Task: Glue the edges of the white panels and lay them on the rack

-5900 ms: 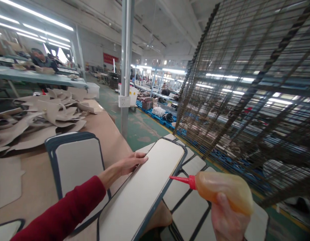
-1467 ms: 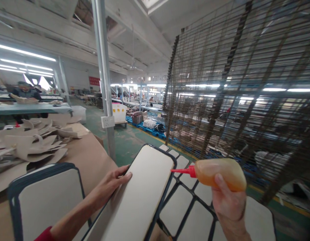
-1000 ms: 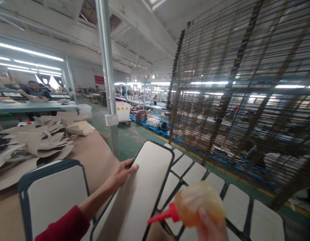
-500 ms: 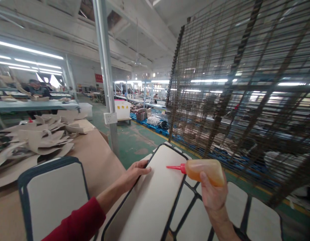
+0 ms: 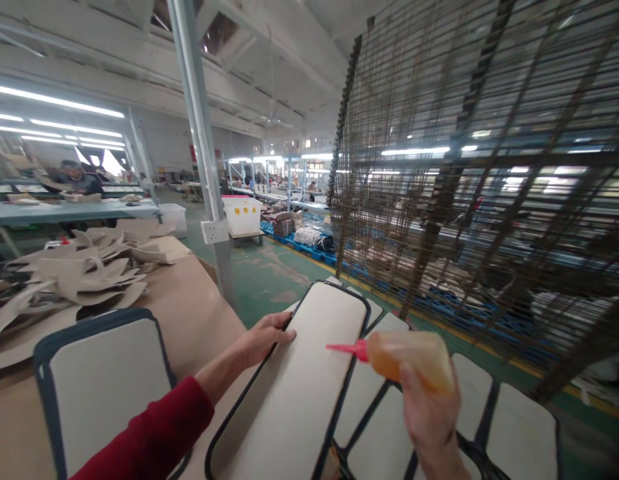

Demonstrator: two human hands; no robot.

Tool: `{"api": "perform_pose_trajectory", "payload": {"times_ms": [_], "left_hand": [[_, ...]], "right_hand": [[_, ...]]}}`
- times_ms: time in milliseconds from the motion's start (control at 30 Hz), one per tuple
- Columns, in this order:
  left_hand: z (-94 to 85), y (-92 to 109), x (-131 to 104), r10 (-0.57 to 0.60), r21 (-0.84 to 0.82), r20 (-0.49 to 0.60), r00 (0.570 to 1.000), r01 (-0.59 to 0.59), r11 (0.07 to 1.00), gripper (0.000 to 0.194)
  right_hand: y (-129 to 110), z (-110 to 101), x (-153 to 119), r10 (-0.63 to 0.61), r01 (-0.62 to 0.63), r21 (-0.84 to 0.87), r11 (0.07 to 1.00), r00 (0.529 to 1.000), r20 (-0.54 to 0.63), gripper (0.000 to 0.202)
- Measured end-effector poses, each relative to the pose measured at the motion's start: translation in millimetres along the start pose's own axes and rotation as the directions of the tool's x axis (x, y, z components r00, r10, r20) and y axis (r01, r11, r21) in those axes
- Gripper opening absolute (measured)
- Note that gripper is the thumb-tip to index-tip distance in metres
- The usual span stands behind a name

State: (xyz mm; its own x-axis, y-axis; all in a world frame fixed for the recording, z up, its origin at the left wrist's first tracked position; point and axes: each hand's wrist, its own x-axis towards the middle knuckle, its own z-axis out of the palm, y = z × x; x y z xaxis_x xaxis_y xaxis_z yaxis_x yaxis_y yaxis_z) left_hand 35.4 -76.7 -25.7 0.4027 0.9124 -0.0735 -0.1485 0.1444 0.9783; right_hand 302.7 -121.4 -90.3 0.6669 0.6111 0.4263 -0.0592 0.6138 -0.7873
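Left hand: my left hand (image 5: 269, 337) is gripping the far part of the pale panel's left edge, the thumb lying on the upper face, the other fingers mostly hiding behind the rim.
Right hand: my right hand (image 5: 432, 407) is closing around the squeeze bottle (image 5: 409, 357), the thumb pressing along its near side.
Pale panel: the pale panel (image 5: 299, 380), dark-rimmed and round-cornered, is slanting between my hands, its near end running out of view.
Nozzle: the red nozzle (image 5: 349, 349) is pointing left over the panel's right half; whether its tip is touching, I cannot tell.
Amber liquid: it is showing through the bottle's wall, and the bottle is lying nearly level.
Near left: a panel stack (image 5: 112, 393) is resting on the brown table (image 5: 189, 313).
Farther left: cut pieces (image 5: 89, 267) are heaping up on the same table.
Near right: more dark-edged panels (image 5: 519, 427) are spreading out below my bottle.
Far right: a wire rack (image 5: 439, 147) is leaning over.
Far left: another person (image 5: 74, 177) is sitting behind a blue-topped table (image 5: 79, 212).
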Motion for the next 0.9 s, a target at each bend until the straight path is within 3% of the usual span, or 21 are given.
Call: {"api": "perform_pose_trajectory", "payload": {"times_ms": [67,133,267,333,433,533,733,800,900], "left_hand": [[7.4,1,-2,0.01,-0.009,0.042,0.999,-0.01,1.0,0.053],[11.4,1,-1,0.014,-0.014,0.045,0.999,-0.013,1.0,0.053],[8.7,-3,6,-0.028,-0.015,-0.016,0.999,0.028,0.999,0.056],[7.7,-5,9,-0.033,-0.016,-0.029,0.999,0.033,0.999,0.054],[12.3,-5,13,-0.055,-0.017,0.019,0.998,0.056,0.998,0.048],[18.7,-5,19,-0.067,-0.025,0.037,0.997,0.068,0.997,0.045],[9.0,-7,32,-0.074,-0.029,0.046,0.996,0.076,0.997,0.046],[3.1,-8,34,-0.072,-0.032,0.049,0.996,0.073,0.997,0.044],[-3.4,-8,35,-0.085,-0.044,0.085,0.993,0.089,0.995,0.044]], "right_hand": [[-3,7,29,-0.006,0.007,0.032,0.999,0.999,-0.045,0.062],[0,3,32,0.011,-0.009,0.04,0.999,0.999,-0.039,0.06],[10,-23,-16,0.125,-0.123,-0.025,0.992,0.983,0.137,0.059],[10,-26,-27,0.133,-0.124,-0.063,0.99,0.976,0.171,0.063],[2,-11,-7,0.032,-0.032,-0.079,0.996,0.999,-0.004,0.068],[-6,5,9,-0.001,-0.005,-0.1,0.995,0.998,-0.063,0.07],[-6,-3,-54,0.127,-0.089,-0.239,0.967,0.981,0.148,0.07],[-7,-3,-53,0.1,-0.076,-0.227,0.971,0.99,0.096,0.071],[-10,4,-27,-0.033,0.017,-0.136,0.991,0.993,-0.111,0.07]]}}
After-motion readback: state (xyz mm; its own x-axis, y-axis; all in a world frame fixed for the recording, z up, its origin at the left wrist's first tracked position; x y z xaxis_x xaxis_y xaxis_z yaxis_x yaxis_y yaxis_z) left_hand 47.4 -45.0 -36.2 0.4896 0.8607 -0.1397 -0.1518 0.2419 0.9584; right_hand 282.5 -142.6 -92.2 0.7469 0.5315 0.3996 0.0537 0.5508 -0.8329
